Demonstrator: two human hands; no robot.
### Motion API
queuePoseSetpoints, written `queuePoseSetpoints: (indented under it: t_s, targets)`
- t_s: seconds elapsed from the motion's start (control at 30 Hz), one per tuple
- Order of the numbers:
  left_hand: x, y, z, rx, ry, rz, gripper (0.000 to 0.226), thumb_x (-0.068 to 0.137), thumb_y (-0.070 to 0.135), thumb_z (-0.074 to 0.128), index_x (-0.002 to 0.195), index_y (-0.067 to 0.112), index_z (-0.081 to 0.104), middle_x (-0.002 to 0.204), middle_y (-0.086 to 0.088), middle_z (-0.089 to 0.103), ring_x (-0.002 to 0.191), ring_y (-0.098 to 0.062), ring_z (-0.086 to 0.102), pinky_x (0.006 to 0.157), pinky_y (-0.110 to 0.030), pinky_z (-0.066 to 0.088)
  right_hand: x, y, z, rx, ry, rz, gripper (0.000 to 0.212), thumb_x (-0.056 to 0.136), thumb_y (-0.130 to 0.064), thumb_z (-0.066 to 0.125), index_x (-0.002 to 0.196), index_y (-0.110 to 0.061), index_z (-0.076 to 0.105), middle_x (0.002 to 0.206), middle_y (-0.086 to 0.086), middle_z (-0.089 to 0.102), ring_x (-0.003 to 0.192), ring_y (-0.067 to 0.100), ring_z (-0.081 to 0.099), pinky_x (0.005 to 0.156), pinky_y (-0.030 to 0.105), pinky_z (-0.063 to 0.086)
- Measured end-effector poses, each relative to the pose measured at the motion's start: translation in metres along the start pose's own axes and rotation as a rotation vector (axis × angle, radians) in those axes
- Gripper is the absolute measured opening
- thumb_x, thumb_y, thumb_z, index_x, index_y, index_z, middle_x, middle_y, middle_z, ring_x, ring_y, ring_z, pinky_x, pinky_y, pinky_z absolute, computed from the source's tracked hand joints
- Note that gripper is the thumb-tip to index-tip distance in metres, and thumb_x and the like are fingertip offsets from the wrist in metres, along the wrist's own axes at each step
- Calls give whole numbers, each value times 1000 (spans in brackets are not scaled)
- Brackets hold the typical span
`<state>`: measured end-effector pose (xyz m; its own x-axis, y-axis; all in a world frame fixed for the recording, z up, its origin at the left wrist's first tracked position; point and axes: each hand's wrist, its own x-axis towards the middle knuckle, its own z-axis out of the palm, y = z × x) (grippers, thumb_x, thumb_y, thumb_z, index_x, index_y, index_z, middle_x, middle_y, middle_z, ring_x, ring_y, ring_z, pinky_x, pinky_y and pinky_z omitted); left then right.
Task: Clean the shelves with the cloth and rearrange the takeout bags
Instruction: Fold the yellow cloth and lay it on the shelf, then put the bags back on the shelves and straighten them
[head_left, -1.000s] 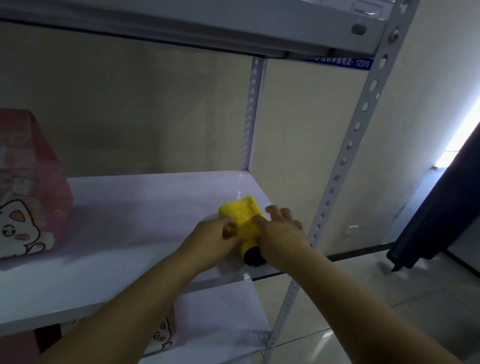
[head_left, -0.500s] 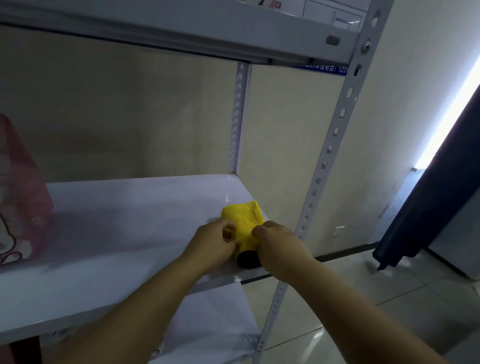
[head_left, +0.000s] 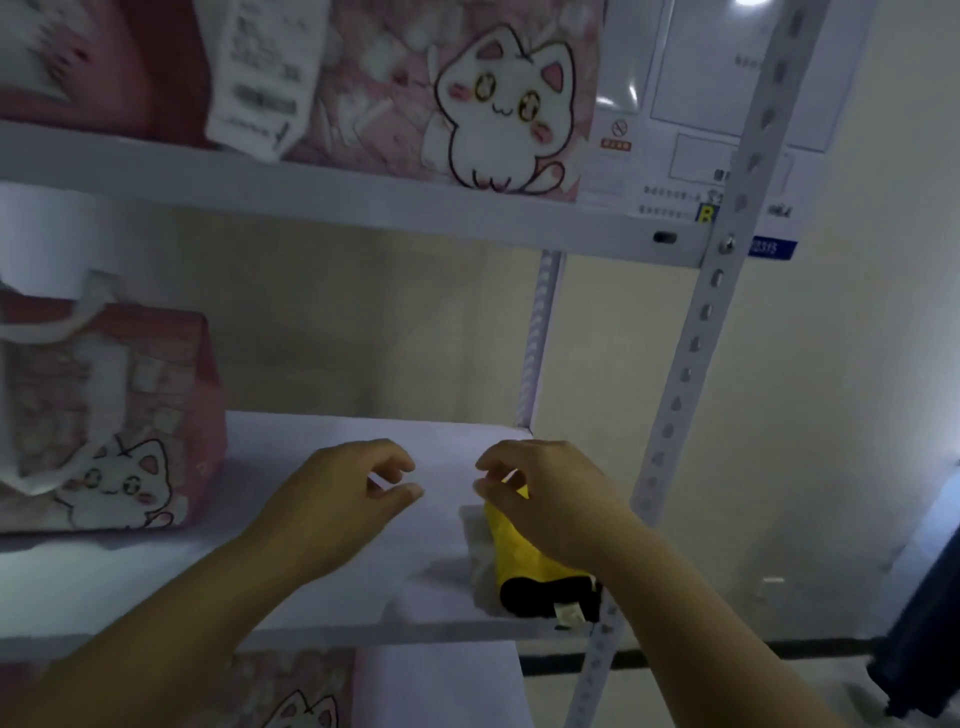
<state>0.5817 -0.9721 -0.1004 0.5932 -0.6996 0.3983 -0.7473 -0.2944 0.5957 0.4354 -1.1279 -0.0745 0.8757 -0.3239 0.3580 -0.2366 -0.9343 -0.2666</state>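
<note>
Three pink cat-print bags are standing around the yellow cloth (head_left: 511, 545), which is lying on the shelf (head_left: 291, 431) — upper bag (head_left: 441, 104) above it wearing a receipt (head_left: 260, 78), left bag (head_left: 104, 415) well left, lower bag (head_left: 296, 696) beneath. Print on the receipt and the wall notice (head_left: 727, 104) is showing only as blur. Right hand (head_left: 550, 499) is resting curled over the cloth, grip impossible to tell; left hand (head_left: 337, 499) is hovering beside it — slack, empty.

Shelf board (head_left: 130, 582): you are looking at a smooth pale coated surface with a faint sheen.
Upright post (head_left: 696, 332): painted metal, punched with holes, matt.
Cloth (head_left: 506, 545): soft yellow fabric with a fuzzy nap; the black end is matt.
Takeout bag (head_left: 156, 395): pink printed, matt; you cannot tell paper from fabric.
Bag handle (head_left: 88, 306): white cord.
Receipt (head_left: 260, 67): thin matt paper.
Wall notice (head_left: 701, 67): glossy, with glare.
</note>
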Motion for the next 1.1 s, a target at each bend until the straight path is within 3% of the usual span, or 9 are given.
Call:
queuePoseSetpoints:
  t_s: [0.1,0.27,0.37,0.5,0.67,0.8,1.1]
  targets:
    - [-7,3,-31,23,90,5,8,79,42,67,82,43,60,86,19,64,78,1,61,73,-30,53,8,-17,-17,8,64,-87,27,90,-47,50,112,-34,61,104,-15,67,89,1,60,80,26,49]
    - [-26,13,-83,115,197,58,6,80,40,65,82,41,59,82,22,62,74,5,58,63,-13,44,15,-53,-49,72,182,-209,20,89,-40,53,99,-27,65,91,-10,69,82,6,62,75,33,54]
    - [-38,25,-111,161,240,102,8,83,35,65,81,39,58,81,20,62,75,5,58,65,-9,42,14,-77,-65,84,227,-254,19,89,-38,55,98,-26,66,89,-8,69,79,9,62,73,34,54]
    - [-57,41,-146,170,318,163,10,82,33,65,86,24,66,83,13,66,77,1,60,66,-7,44,6,-108,-86,104,282,-298,14,88,-35,56,94,-28,67,87,-10,70,76,6,61,72,34,54]
    - [-83,56,-187,159,370,223,11,82,39,63,84,28,65,80,15,65,73,0,61,65,-15,46,-12,-140,-109,148,393,-289,12,87,-29,60,92,-24,70,81,-11,69,72,2,60,72,28,54]
    - [-95,64,-212,190,390,253,8,83,39,62,81,32,63,78,17,64,72,3,58,62,-12,41,-24,-159,-125,119,429,-238,13,87,-33,57,88,-27,68,77,-13,67,73,5,62,72,33,55]
    - [-71,87,-240,254,403,302,13,85,37,59,88,25,63,81,14,63,75,-2,58,68,-25,47,-21,-156,-166,54,478,-85,12,88,-36,57,81,-29,65,76,-13,66,75,8,62,74,30,53]
